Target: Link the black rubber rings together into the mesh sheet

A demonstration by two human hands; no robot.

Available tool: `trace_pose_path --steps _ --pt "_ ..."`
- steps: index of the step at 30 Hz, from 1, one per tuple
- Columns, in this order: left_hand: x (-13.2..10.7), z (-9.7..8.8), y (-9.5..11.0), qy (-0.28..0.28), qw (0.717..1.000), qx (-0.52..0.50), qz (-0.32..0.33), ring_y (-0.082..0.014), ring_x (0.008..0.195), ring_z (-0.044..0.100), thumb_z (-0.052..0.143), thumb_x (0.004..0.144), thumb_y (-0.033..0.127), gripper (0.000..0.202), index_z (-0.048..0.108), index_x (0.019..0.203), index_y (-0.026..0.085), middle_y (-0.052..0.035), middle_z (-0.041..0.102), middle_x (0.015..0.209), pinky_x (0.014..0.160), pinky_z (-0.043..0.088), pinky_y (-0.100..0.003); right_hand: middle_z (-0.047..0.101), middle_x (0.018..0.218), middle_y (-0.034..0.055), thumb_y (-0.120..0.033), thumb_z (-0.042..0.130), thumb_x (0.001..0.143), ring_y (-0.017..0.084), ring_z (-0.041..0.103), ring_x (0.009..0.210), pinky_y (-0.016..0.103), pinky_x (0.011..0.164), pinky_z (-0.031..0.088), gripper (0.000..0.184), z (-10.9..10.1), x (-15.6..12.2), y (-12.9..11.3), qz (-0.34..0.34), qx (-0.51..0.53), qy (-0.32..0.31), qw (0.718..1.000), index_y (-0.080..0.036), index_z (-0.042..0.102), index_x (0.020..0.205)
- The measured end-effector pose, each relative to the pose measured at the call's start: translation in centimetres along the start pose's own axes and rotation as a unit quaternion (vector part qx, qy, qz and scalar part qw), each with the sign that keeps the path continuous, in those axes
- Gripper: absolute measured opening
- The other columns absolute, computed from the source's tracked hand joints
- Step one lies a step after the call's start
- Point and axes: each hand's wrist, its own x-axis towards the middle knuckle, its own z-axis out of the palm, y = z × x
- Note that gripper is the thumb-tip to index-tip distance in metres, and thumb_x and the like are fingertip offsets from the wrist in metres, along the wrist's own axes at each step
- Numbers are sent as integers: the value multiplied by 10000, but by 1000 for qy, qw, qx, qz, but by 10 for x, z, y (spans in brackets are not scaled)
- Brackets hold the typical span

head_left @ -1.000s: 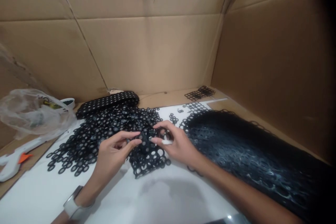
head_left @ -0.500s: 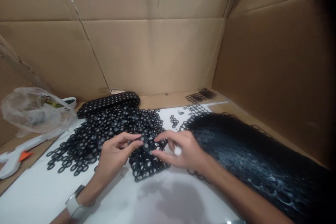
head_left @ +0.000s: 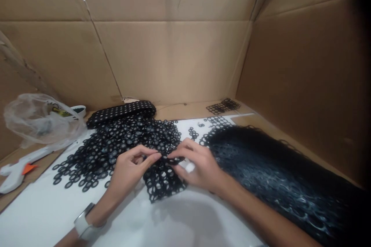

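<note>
Two hands, the left hand (head_left: 127,170) and right hand (head_left: 199,166), are showing, with one plastic bag (head_left: 40,119), one glue gun (head_left: 17,170), and rubber rings (head_left: 116,142) lying too many to count.

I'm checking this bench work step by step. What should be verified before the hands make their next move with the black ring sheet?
1. Left hand grip: fingertips pinch the upper edge of the ring sheet. Ok.
2. Right hand grip: fingertips pinch the same edge, close to the left fingertips. Ok.
3. Sheet support: its lower part lies on the white surface. Ok.
4. Whether a ring has come free between the fingertips: cannot tell, too small.
5. Small white object under the right fingers: what it is, cannot tell.
6. Space around the hands: loose ring pile to the left and black mesh heap to the right lie close by. Not ok.
</note>
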Motion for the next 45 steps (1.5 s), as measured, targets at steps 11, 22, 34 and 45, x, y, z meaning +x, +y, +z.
trace_pose_path --steps 11,22,34,45 --pt "-3 -3 4 -72 994 33 71 -94 578 499 791 958 413 187 788 1039 244 0 706 885 548 401 -231 732 931 50 -306 773 978 145 615 730 249 572 439 113 2 6 0 177 130 16 975 -195 795 977" --pt "-4 -6 9 -138 989 -1 -47 -102 462 472 749 962 508 330 804 1052 196 38 573 574 438 336 -216 667 796 1 -399 785 936 163 580 740 284 687 431 226 0 9 -1 301 240 -34 922 -198 726 851" --pt "-2 -7 5 -189 953 -124 -200 -80 462 477 827 874 599 461 786 1094 195 26 598 639 399 345 -165 492 598 -58 -477 826 867 87 262 472 288 433 164 302 0 7 5 429 390 -57 813 -216 686 809" --pt "-1 -9 2 -194 949 -123 -218 -100 513 496 839 852 622 495 775 1120 211 31 568 656 397 380 -160 356 510 -82 -474 759 918 99 168 464 307 436 69 313 -3 9 2 417 417 -68 805 -213 682 762"
